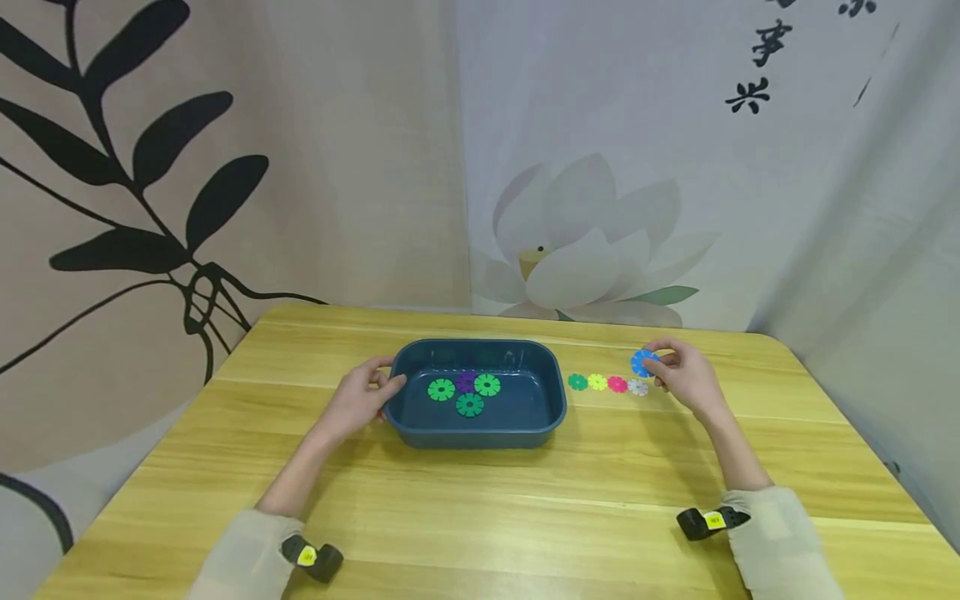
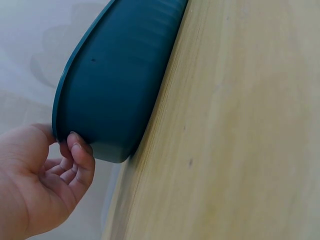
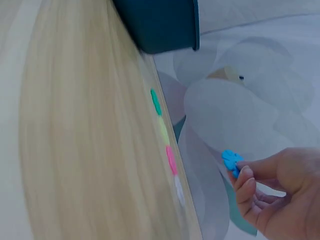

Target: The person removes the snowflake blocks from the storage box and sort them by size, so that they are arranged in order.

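Observation:
A dark blue-green plastic basin (image 1: 480, 439) stands on the table, with several notched plastic discs inside: green ones (image 1: 470, 405) and a purple one (image 1: 466, 382). My left hand (image 1: 362, 394) grips the basin's left rim, thumb over the edge and fingers curled beneath it. Off the basin's right side lies a row of discs: green (image 1: 577, 382), yellow (image 1: 597, 382), pink (image 1: 617, 384) and white (image 1: 637, 387). Between thumb and fingers my right hand (image 1: 684, 375) pinches a blue notched disc (image 1: 642, 362), raised above the table near the white disc.
The wooden table (image 1: 450, 517) reaches back to a printed curtain (image 1: 360, 167) with leaves, a lotus and writing. Each forearm wears a black wrist camera (image 1: 322, 562). The table's right edge slopes away beyond my right arm.

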A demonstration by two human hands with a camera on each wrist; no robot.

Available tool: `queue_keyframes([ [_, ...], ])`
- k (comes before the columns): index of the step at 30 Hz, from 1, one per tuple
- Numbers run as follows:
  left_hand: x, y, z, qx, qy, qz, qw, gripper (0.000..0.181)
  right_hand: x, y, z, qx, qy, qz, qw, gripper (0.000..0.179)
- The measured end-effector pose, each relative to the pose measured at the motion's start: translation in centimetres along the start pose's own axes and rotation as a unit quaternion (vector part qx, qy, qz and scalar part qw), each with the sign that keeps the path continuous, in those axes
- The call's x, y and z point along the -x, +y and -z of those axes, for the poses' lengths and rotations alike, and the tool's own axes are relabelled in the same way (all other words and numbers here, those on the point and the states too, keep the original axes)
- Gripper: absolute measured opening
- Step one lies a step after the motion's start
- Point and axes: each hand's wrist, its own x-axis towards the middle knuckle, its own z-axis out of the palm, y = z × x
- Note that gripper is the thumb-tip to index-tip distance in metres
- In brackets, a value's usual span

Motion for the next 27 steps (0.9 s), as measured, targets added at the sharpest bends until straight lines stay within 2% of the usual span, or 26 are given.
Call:
queue_keyframes([
  [4,0.0,0.1,0.0,-0.003,-0.001,0.001,1.0,0.05,0.3,1.1,0.9,0.023,-0.011,-0.029,0.9993,0.03],
  [9,0.0,0.1,-0.1,-0.005,-0.002,0.001,1.0,0.05,0.5,2.3,1.6,0.024,-0.024,-0.06,0.9976,0.034],
  [18,0.0,0.1,0.0,-0.001,-0.002,0.003,1.0,0.05,0.4,3.7,1.7,0.019,-0.049,-0.092,0.9944,0.033],
  [27,0.2,0.1,0.1,0.005,-0.003,0.002,1.0,0.049,0.2,4.2,1.6,0.017,-0.045,-0.111,0.9926,0.037],
])
